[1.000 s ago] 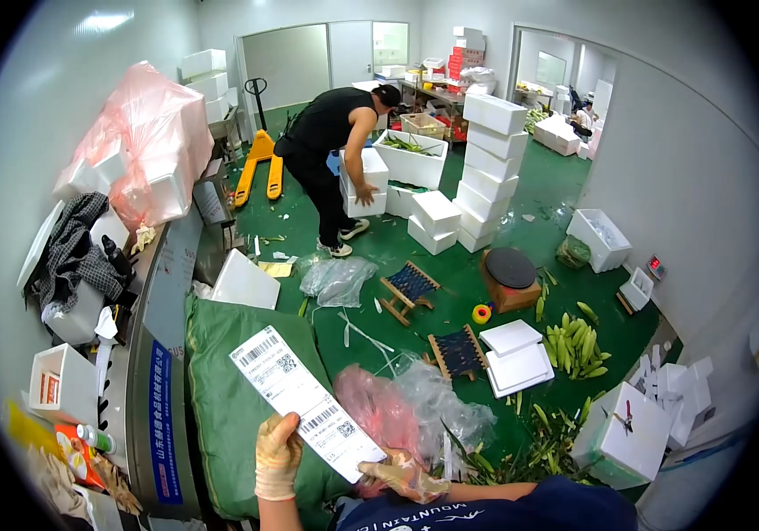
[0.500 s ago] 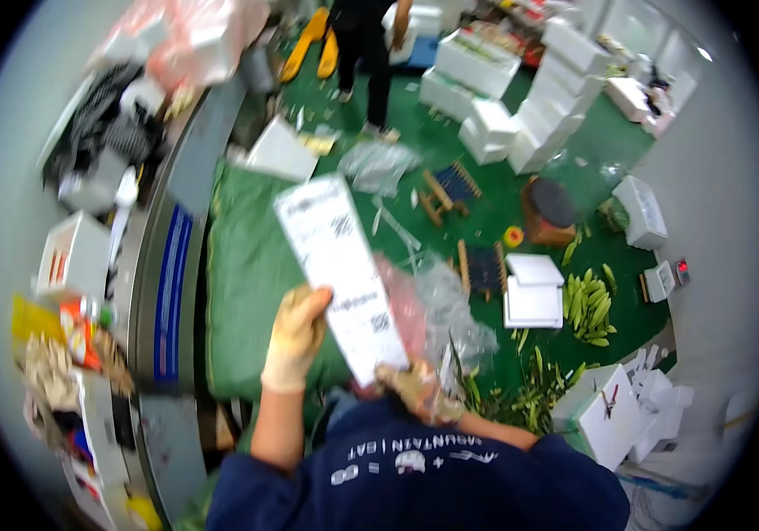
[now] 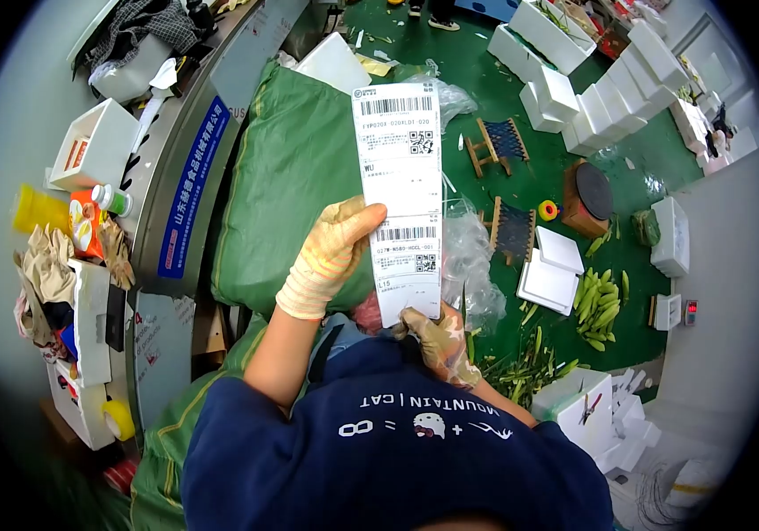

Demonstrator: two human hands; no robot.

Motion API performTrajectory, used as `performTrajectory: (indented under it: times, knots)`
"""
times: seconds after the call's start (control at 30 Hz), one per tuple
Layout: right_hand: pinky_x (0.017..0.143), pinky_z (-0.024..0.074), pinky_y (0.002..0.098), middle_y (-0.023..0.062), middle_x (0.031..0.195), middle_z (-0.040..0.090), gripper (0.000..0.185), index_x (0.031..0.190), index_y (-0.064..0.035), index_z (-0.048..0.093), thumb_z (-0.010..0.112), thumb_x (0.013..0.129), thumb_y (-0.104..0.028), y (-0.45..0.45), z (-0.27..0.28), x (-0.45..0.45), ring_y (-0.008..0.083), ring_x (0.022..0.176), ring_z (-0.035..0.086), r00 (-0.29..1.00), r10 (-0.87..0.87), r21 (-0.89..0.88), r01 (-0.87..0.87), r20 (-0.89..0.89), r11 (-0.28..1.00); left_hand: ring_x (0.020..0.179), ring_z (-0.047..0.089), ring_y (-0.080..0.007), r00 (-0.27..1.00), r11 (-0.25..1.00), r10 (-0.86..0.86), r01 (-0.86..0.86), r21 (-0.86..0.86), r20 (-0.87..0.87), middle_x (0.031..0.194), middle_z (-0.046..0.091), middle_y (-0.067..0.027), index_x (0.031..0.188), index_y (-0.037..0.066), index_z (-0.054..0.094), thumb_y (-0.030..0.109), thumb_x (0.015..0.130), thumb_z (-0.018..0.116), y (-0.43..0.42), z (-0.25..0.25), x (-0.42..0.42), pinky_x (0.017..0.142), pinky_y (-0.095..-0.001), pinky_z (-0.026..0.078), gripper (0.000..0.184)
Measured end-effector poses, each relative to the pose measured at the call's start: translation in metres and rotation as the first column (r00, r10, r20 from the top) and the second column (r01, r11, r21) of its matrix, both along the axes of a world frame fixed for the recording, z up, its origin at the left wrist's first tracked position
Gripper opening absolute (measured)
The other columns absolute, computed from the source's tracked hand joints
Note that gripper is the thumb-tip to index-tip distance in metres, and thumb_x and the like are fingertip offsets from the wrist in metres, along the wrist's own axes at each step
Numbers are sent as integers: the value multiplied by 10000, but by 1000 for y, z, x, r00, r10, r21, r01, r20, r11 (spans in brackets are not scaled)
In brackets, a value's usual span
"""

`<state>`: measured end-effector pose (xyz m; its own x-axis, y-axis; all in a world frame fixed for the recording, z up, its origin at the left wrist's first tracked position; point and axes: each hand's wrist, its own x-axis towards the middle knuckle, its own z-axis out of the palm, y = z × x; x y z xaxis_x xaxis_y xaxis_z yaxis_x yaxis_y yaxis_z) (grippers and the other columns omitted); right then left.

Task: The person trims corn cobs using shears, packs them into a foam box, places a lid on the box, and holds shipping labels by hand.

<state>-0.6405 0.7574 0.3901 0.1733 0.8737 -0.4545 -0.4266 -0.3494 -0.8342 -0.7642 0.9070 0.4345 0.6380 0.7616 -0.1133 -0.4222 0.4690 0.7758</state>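
A long white strip of printed shipping labels (image 3: 401, 195) with barcodes and square codes is held up in front of my chest. My left hand (image 3: 331, 257), in a striped yellowish glove, pinches its left edge with the thumb on the front. At the bottom edge, my right hand (image 3: 437, 345), in a soiled patterned glove, grips the strip between thumb and fingers. A bulging green woven sack (image 3: 286, 195) lies behind the labels and my left hand. Clear plastic film (image 3: 472, 265) shows just right of the strip.
A metal machine (image 3: 167, 221) with a blue sign runs along the left. To the right stand small folding stools (image 3: 499, 146), a round-topped block (image 3: 590, 195), a pile of green pods (image 3: 598, 305) and foam boxes (image 3: 578, 398). Someone's feet (image 3: 441, 22) show at the top.
My view has shifted, so the surroundings sit differently in frame. The label strip has turned nearly upright and its print is sharper. Both hands keep hold of it.
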Motion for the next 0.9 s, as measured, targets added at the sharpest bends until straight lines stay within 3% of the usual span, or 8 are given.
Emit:
performTrajectory:
  times: [0.3, 0.9]
  knots:
    - [640, 478, 255, 78, 808, 618, 241, 1046, 56, 558, 586, 848, -79, -1, 7, 3, 126, 685, 569, 997, 70, -18, -69, 29, 997, 1003, 587, -205, 1000, 1000, 1, -1, 3, 24, 1079, 619, -144, 1147, -87, 538, 192, 876, 552, -3, 0, -4, 905, -316, 446, 390]
    - [626, 490, 251, 91, 830, 631, 227, 1044, 51, 571, 585, 853, -70, -1, 5, 1, 124, 685, 583, 1000, 10, -17, -10, -10, 1000, 993, 581, -191, 1000, 1000, 10, -10, 5, -3, 1079, 617, -136, 1156, -87, 534, 186, 867, 560, -3, -3, -7, 895, -303, 444, 398]
